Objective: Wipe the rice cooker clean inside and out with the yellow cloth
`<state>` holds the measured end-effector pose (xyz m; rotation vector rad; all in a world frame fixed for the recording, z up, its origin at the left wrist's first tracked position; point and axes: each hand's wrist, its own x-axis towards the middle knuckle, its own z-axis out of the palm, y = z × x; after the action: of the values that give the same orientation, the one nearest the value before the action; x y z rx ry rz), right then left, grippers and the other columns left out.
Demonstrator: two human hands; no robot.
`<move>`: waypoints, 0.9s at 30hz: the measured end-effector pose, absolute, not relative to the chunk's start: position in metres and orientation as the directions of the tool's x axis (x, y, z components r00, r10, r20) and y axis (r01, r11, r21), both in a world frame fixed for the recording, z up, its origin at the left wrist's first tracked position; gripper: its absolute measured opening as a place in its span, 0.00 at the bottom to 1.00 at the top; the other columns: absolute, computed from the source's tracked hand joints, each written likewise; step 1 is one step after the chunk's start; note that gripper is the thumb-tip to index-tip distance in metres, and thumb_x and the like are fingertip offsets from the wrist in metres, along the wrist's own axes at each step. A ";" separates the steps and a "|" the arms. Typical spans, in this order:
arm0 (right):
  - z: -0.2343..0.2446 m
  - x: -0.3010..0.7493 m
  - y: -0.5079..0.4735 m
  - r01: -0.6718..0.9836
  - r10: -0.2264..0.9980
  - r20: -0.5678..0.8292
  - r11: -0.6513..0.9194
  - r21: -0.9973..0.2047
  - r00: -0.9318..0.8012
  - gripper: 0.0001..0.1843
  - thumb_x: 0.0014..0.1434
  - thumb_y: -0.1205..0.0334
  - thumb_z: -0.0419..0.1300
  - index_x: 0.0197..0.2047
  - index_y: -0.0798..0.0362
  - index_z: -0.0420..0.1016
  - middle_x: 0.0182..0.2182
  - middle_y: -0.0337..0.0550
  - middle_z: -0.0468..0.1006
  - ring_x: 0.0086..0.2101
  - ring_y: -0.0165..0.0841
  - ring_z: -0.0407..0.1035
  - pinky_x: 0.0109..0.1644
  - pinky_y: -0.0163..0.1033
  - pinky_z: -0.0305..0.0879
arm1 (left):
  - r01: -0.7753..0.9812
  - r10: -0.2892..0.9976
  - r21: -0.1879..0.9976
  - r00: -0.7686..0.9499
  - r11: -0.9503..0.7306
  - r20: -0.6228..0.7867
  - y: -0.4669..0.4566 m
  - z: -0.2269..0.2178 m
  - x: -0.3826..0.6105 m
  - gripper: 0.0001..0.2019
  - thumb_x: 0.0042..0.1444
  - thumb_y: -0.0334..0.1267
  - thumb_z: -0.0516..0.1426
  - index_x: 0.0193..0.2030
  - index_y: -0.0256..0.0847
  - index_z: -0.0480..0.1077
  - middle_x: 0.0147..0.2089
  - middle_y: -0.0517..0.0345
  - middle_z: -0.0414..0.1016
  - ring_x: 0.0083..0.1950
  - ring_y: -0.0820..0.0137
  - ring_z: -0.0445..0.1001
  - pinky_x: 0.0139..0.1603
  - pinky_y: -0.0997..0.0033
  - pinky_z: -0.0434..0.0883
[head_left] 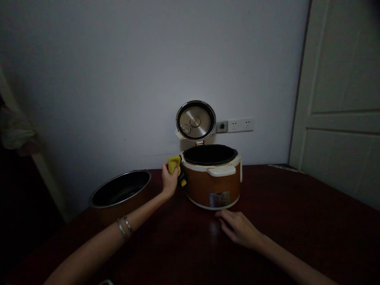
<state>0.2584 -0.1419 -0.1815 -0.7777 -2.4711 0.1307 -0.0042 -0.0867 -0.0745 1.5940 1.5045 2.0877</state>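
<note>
1. My left hand (pixel 170 183) has its fingers closed round a yellow cloth (pixel 174 163), held up at the left side of the rice cooker (pixel 198 184), just below its rim. A black-and-yellow piece hangs below; I cannot tell whether it belongs to the cloth.
2. My right hand (pixel 237 227) is low in front of the cooker, fingers loosely curled. I cannot tell whether anything is under them, or whether the fingertips touch the base.
3. The cooker stands upright on the dark red table (pixel 184 245), near the back edge by the wall (pixel 118 79). Its round lid (pixel 195 120) is swung up behind the dark opening, and a white handle (pixel 222 171) juts towards me.
4. To the left, well apart from the cooker, a silver-rimmed pot (pixel 124 193) sits near the table's left edge. My left forearm, with two bracelets (pixel 123 226), passes in front of it.
5. Between pot and cooker there is room for my left wrist; a broader strip of tabletop runs between my forearms.
6. Right of the cooker, the table reaches towards the door (pixel 341 138), a thin strip (pixel 285 168) lying along its back edge.
</note>
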 end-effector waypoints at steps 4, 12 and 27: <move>-0.181 0.257 -0.142 0.512 0.558 0.464 0.826 -0.234 -0.688 0.15 0.57 0.71 0.48 0.48 0.52 0.66 0.39 0.45 0.76 0.37 0.34 0.73 0.39 0.37 0.65 | 0.468 0.586 0.695 -0.379 -0.546 0.716 -0.086 -0.076 0.016 0.11 0.51 0.37 0.54 0.40 0.43 0.57 0.37 0.57 0.68 0.38 0.67 0.69 0.41 0.67 0.67; -0.179 0.249 -0.145 0.474 0.487 0.500 0.865 -0.164 -0.716 0.15 0.57 0.70 0.48 0.47 0.53 0.66 0.36 0.45 0.76 0.33 0.33 0.72 0.35 0.35 0.64 | 0.543 0.492 0.382 0.066 -0.747 0.868 -0.119 -0.117 0.068 0.13 0.48 0.32 0.55 0.41 0.42 0.57 0.37 0.58 0.65 0.38 0.69 0.69 0.41 0.68 0.67; -0.056 0.352 -0.086 0.603 0.425 0.882 0.764 -0.230 -0.201 0.15 0.58 0.59 0.52 0.47 0.50 0.72 0.37 0.49 0.80 0.37 0.41 0.74 0.43 0.47 0.70 | 0.615 0.616 -0.036 0.788 -0.787 -0.011 -0.162 -0.088 0.034 0.10 0.58 0.41 0.52 0.39 0.44 0.73 0.35 0.47 0.77 0.32 0.61 0.75 0.25 0.68 0.64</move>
<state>0.3524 -0.0864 -0.0555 -0.7939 -1.8344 -0.1973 0.0342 -0.1620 -0.0883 2.9989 1.0330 -0.0344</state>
